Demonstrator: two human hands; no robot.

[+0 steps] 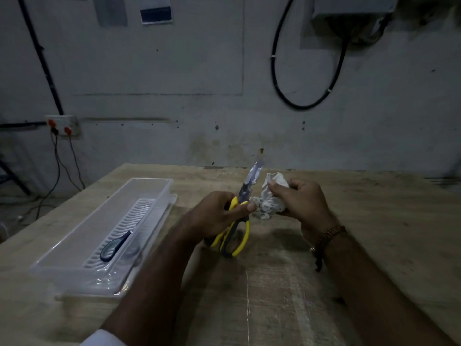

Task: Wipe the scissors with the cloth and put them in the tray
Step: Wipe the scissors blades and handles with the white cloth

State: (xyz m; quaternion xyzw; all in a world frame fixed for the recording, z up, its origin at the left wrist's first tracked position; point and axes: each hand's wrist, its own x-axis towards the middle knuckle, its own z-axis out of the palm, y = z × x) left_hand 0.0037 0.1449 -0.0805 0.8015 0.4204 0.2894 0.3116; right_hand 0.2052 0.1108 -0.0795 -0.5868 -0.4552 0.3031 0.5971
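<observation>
My left hand (219, 216) grips the yellow-and-black scissors (245, 193) by the handles above the table, blades closed and pointing up and away. My right hand (301, 201) holds a crumpled white cloth (270, 201) just right of the blades, touching the scissors near the pivot. A clear plastic tray (74, 240) lies to the left on the wooden table. Inside it rests a second pair of scissors with dark blue handles (114, 245) on a ribbed insert.
The wooden table (274, 295) runs up to a grey wall. A wall socket with red switches (62, 126) and trailing cables hangs at the far left, off the table. A black cable loop (306, 71) hangs on the wall at the upper right.
</observation>
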